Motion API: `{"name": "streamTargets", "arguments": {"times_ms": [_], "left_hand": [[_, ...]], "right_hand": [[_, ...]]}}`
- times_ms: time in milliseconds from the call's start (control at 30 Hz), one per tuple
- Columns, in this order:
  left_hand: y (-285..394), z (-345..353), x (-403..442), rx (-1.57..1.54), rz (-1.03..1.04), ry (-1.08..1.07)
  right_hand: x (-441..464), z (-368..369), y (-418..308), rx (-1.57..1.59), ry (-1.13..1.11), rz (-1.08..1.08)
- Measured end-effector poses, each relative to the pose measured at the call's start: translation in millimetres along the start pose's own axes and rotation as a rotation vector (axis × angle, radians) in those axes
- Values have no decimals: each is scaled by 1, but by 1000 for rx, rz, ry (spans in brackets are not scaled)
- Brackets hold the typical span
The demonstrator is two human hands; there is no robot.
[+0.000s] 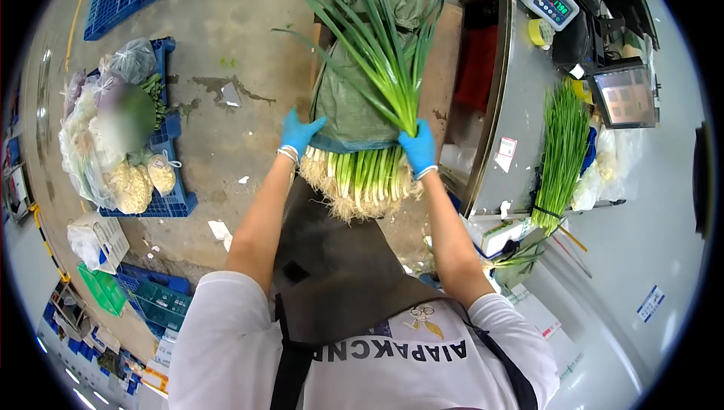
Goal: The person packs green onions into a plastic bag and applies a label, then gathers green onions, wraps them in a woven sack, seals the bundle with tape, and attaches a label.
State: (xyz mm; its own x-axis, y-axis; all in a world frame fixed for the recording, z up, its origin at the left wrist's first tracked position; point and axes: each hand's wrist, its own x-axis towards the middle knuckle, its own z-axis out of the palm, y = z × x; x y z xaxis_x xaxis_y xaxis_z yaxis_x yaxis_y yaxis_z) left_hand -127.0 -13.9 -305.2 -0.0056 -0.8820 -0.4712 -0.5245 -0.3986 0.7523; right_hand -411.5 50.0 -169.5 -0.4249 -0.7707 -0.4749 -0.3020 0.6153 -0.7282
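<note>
White shirt [400, 380] and dark apron [332, 244] of the person, nearest the camera. Beyond them, both hands wear blue gloves. The right hand [418, 150] is closed around the base of a few loose scallions [396, 93], whose leaves fan upward across a green sack [347, 104]. The left hand [302, 132] rests at the sack's near left corner, thumb spread along the edge; whether its fingers grip the cloth cannot be told. From the sack's mouth, between the hands, projects a row of packed scallions [362, 168], pale stems and roots toward the apron. At right, a metal bench [498, 172] bears a scale [548, 0], its display lit, and a tied bunch [559, 153] of long green leaves. At left, bagged vegetables [83, 138] lie on a blue pallet [177, 202].
</note>
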Motion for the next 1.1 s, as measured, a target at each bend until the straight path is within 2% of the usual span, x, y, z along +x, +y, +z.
{"name": "streamTargets", "arguments": {"times_ms": [67, 133, 200, 233, 333, 367, 467, 500, 600, 667, 733, 767, 833, 867, 900, 933, 967, 1033, 1100], "left_hand": [[2, -5, 4, 64, -67, -312], [-23, -2, 9, 48, -45, -230], [5, -16, 6, 121, -40, -183], [18, -22, -2, 190, 56, -44], [50, -24, -23, 82, 51, 218], [72, -27, -38, -40, 22, 198], [53, -7, -57, 182, 118, 88], [44, -9, -50, 237, 122, -75], [30, -7, -34, 240, 181, -239], [46, -25, -37, 128, 178, -304], [77, -46, -44, -14, 178, -308], [117, -60, -54, -107, 170, -314], [152, -50, -55, -163, 228, -283], [173, -40, -54, -83, 289, -237], [202, -35, -57, -134, 255, -282], [221, -21, -57, -58, 256, -291], [234, -5, -60, -17, 320, -244], [242, 10, -62, -26, 325, -251], [236, 12, -63, -109, 336, -332]], "right_hand": [[8, -18, 7, 9, -52, -38], [-2, -33, -13, 376, -145, 147], [-14, -46, -40, 531, -188, 156], [-20, -46, -53, 593, -171, 119], [-32, -48, -70, 604, -191, 155], [-37, -45, -78, 644, -190, 207], [-41, -32, -86, 813, -343, 242], [-39, -28, -84, 857, -400, 268], [-38, -13, -80, 769, -312, 290], [-38, -9, -78, 689, -258, 285], [-38, -3, -79, 627, -213, 264], [-42, 0, -78, 647, -195, 257], [-55, 13, -69, 644, -216, 158], [-58, 23, -62, 644, -231, 100], [-60, 34, -51, 599, -186, 104], [-58, 47, -43, 481, -35, -16], [-49, 49, -32, 243, 93, -88], [-20, 45, -28, 208, 196, -126], [10, 33, -47, 624, 165, -53]]}}
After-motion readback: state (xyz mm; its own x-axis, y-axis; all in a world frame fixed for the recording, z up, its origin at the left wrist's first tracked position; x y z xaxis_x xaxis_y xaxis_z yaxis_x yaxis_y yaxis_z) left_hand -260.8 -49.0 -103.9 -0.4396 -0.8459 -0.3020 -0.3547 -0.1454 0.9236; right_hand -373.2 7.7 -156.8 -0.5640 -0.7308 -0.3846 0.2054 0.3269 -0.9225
